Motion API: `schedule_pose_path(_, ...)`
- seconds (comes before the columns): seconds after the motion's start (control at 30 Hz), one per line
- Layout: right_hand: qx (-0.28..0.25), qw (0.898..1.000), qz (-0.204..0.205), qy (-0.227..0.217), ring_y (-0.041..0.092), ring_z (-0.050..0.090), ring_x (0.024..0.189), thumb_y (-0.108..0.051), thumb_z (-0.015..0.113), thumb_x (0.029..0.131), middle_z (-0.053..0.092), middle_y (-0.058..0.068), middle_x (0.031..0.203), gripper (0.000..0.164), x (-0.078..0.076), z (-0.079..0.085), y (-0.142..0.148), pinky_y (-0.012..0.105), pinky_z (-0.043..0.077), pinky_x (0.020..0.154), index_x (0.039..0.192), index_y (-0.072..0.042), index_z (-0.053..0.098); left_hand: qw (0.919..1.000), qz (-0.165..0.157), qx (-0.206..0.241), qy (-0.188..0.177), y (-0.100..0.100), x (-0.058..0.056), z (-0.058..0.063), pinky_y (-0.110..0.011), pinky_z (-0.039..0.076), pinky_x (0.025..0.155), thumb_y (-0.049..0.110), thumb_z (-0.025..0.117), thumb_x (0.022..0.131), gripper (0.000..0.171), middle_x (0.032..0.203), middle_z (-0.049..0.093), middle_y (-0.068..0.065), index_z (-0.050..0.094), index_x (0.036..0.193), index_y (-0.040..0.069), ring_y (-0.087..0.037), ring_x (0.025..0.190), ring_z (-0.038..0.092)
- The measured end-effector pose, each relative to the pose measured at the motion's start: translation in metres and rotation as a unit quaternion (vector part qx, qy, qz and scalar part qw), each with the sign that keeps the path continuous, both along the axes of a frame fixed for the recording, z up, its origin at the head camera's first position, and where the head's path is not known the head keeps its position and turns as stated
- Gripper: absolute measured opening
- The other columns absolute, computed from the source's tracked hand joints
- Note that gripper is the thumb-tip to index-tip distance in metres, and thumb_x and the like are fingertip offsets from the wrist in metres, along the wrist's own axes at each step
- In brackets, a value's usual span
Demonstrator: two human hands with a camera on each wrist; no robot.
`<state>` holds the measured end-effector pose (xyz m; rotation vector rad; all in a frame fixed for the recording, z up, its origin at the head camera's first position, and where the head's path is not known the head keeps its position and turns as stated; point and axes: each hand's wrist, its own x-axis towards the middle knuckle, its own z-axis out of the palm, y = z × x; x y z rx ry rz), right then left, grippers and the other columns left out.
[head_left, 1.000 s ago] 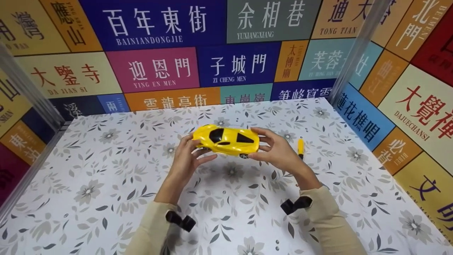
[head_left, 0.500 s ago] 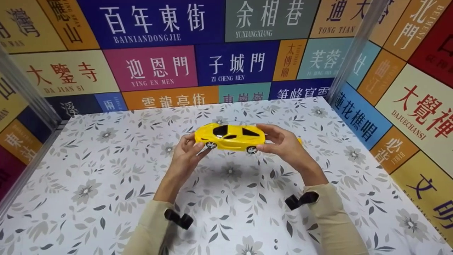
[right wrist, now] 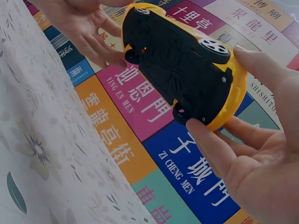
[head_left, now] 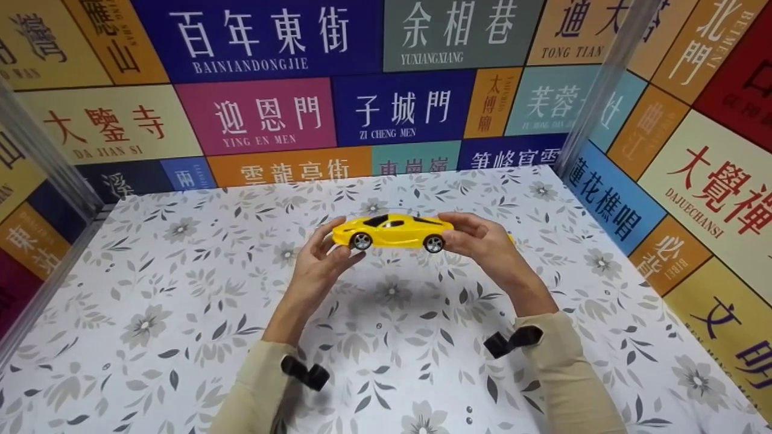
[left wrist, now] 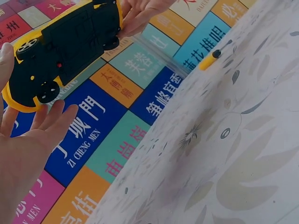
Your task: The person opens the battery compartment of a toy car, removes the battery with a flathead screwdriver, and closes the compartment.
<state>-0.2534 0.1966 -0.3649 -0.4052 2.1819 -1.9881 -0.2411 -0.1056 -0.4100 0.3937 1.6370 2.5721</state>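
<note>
A yellow toy car [head_left: 395, 232] with dark windows is held up off the table, its side facing the head camera. My left hand [head_left: 316, 262] grips its front end on the left. At the rear end, my right hand [head_left: 491, 250] pinches it between thumb and fingers. Both wrist views show the car's black underside [left wrist: 77, 42], with its wheels and a few small screws. Behind the right hand lies a small yellow-handled screwdriver [left wrist: 210, 60] on the table, mostly hidden in the head view.
The table [head_left: 199, 337] wears a white cloth with grey flowers and leaves. Panels printed with large characters [head_left: 271, 114] stand along the back and both sides. A black camera mount sits on each wrist [head_left: 304, 372].
The car has tipped from showing its top to showing its side, and shifted slightly right. My left fingers have closed on its front end. The right hand now covers most of the screwdriver.
</note>
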Motion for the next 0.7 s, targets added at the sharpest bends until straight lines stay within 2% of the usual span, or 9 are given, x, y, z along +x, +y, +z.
schedule_pose_path(0.1, -0.034, 0.999, -0.008, -0.029, 0.017, 0.068, 0.111, -0.026, 0.063, 0.099, 0.063, 0.01, 0.128, 0.05, -0.002, -0.001, -0.002, 0.033, 0.057, 0.1, 0.139, 0.003, 0.053, 0.9997, 0.019, -0.014, -0.001, 0.003, 0.0, 0.0, -0.043, 0.055, 0.103, 0.017, 0.077, 0.087, 0.066, 0.133, 0.057, -0.015, 0.048, 0.145, 0.008, -0.022, 0.12, 0.065)
schedule_pose_path(0.23, -0.056, 0.996, -0.006, -0.064, 0.02, 0.07, 0.105, -0.027, 0.056, 0.102, 0.069, 0.006, 0.115, 0.049, -0.004, -0.003, -0.004, 0.037, 0.059, 0.097, 0.137, 0.007, 0.052, 0.9973, 0.067, -0.029, -0.01, 0.007, 0.0, -0.001, -0.043, 0.059, 0.097, 0.0, 0.069, 0.091, 0.043, 0.115, 0.064, -0.011, 0.057, 0.133, 0.002, -0.02, 0.107, 0.07)
schedule_pose_path(0.4, -0.059, 0.994, 0.017, -0.088, 0.02, 0.073, 0.098, -0.034, 0.052, 0.104, 0.073, 0.006, 0.11, 0.056, -0.006, -0.005, -0.005, 0.039, 0.061, 0.094, 0.14, 0.009, 0.048, 0.9938, 0.104, -0.034, -0.018, 0.011, -0.001, -0.004, -0.044, 0.061, 0.091, -0.001, 0.067, 0.091, 0.024, 0.103, 0.064, -0.007, 0.065, 0.115, 0.003, -0.019, 0.099, 0.071)
schedule_pose_path(0.53, -0.047, 0.993, 0.027, -0.106, 0.024, 0.074, 0.098, -0.041, 0.048, 0.104, 0.075, 0.009, 0.11, 0.061, -0.006, -0.007, -0.006, 0.039, 0.062, 0.09, 0.141, 0.008, 0.048, 0.9926, 0.116, -0.028, -0.021, 0.012, -0.001, -0.003, -0.044, 0.062, 0.089, 0.001, 0.067, 0.093, 0.022, 0.104, 0.066, -0.007, 0.065, 0.114, 0.003, -0.019, 0.1, 0.069)
schedule_pose_path(0.7, -0.014, 0.99, 0.051, -0.13, 0.03, 0.072, 0.107, -0.052, 0.044, 0.103, 0.071, 0.016, 0.122, 0.069, -0.005, -0.009, -0.01, 0.041, 0.062, 0.091, 0.145, 0.002, 0.045, 0.9925, 0.121, 0.0, -0.022, 0.015, 0.0, 0.0, -0.044, 0.061, 0.092, 0.005, 0.063, 0.096, 0.023, 0.116, 0.064, -0.009, 0.06, 0.119, 0.002, -0.021, 0.109, 0.068)
